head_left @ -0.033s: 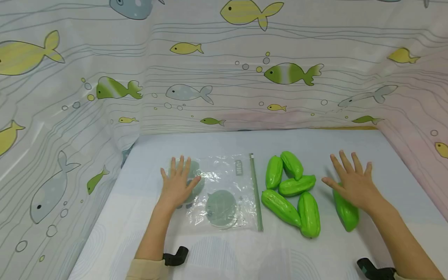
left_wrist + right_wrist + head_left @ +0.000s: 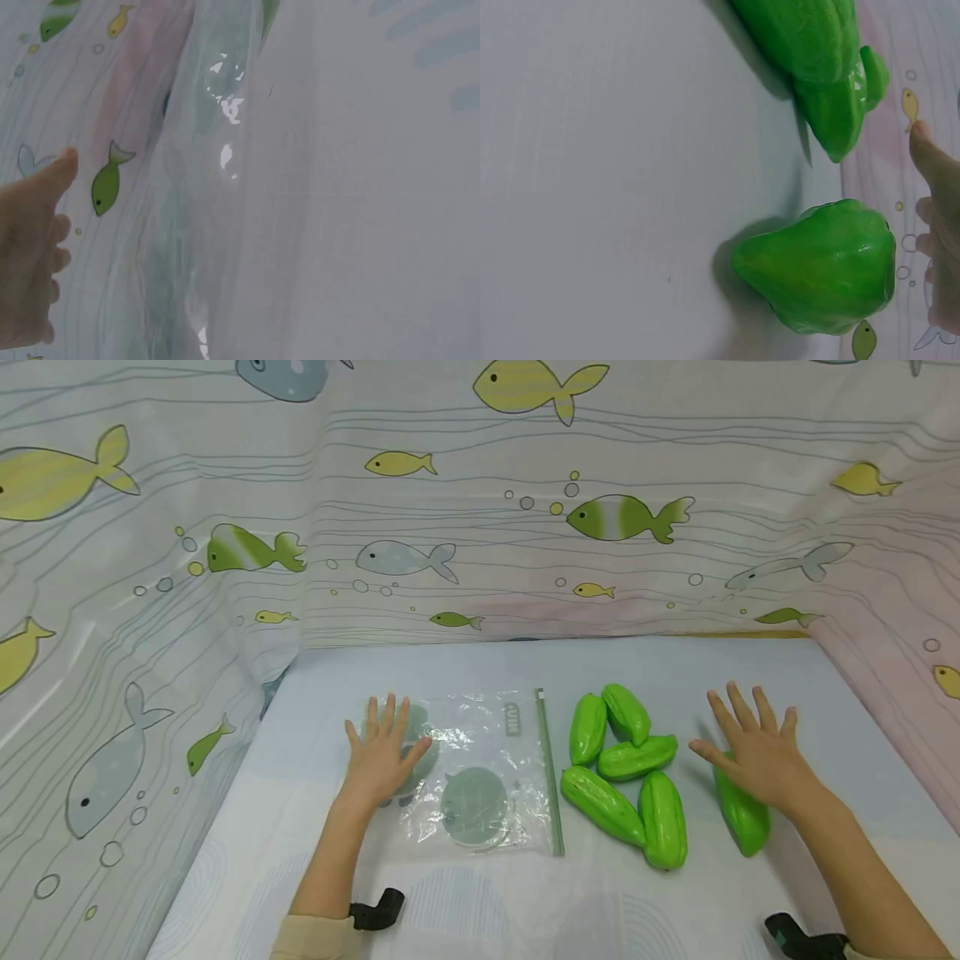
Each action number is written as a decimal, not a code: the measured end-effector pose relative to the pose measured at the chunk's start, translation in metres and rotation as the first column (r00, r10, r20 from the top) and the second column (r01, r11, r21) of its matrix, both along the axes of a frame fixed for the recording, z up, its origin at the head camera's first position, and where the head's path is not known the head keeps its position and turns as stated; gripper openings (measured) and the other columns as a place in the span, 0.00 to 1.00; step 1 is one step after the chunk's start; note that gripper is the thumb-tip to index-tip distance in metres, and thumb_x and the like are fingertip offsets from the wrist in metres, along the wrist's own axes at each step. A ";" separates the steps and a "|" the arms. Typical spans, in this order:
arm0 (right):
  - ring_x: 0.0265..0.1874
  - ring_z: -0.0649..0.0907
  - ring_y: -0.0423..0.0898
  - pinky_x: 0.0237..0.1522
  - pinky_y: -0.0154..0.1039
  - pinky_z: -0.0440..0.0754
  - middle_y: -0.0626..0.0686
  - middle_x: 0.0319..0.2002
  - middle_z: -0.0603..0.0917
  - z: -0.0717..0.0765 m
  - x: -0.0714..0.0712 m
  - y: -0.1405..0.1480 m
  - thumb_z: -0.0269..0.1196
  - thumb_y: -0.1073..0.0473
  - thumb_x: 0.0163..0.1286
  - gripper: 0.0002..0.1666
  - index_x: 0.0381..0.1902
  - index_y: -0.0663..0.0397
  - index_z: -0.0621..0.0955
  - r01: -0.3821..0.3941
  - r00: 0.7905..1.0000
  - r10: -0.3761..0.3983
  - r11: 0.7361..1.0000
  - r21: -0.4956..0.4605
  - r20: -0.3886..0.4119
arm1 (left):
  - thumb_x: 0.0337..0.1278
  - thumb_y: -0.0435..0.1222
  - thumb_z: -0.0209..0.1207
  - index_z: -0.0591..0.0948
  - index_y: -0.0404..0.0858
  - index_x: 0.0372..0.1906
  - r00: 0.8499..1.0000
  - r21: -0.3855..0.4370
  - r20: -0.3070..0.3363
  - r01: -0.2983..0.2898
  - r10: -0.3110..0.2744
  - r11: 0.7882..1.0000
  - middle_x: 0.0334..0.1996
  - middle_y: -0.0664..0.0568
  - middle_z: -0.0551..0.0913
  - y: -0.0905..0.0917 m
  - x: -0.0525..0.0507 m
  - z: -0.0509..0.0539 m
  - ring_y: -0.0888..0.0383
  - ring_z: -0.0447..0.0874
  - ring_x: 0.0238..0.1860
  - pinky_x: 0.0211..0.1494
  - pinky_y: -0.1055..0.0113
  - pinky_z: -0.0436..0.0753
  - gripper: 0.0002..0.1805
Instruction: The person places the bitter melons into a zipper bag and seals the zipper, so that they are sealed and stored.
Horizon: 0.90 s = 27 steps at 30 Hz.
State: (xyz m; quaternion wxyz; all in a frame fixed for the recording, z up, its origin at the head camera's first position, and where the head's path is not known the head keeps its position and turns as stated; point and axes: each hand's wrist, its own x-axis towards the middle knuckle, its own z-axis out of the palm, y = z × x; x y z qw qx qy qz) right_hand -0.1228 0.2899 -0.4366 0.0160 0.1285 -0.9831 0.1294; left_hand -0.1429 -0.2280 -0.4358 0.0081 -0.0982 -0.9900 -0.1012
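A clear zip bag point(image 2: 480, 727) with a green slider edge and pale green round prints lies flat on the table. My left hand point(image 2: 378, 766) is over its left part, fingers spread and holding nothing; the thumb point(image 2: 52, 176) shows in the left wrist view. Right of the bag lie several glossy, bright green, elongated ridged vegetables point(image 2: 637, 758) in a loose cluster. Another such green vegetable point(image 2: 742, 814) lies apart at the right, partly hidden under my right hand point(image 2: 765, 764). That hand is spread too, above the vegetable point(image 2: 821, 270) and gripping nothing.
A pale cloth with faint blue patterns covers the table point(image 2: 525, 910). A fish-printed curtain point(image 2: 480, 518) stands along the back and both sides. Black wrist mounts point(image 2: 378, 910) sit on both forearms.
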 end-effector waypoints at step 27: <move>0.72 0.35 0.67 0.60 0.75 0.27 0.68 0.74 0.44 0.010 0.014 -0.017 0.51 0.35 0.71 0.51 0.77 0.55 0.45 -0.050 0.996 0.050 0.999 0.002 -0.080 | 0.68 0.61 0.42 0.48 0.39 0.77 0.997 0.002 -0.004 0.075 -0.075 0.997 0.76 0.39 0.44 0.018 0.006 -0.007 0.37 0.29 0.74 0.65 0.28 0.33 0.44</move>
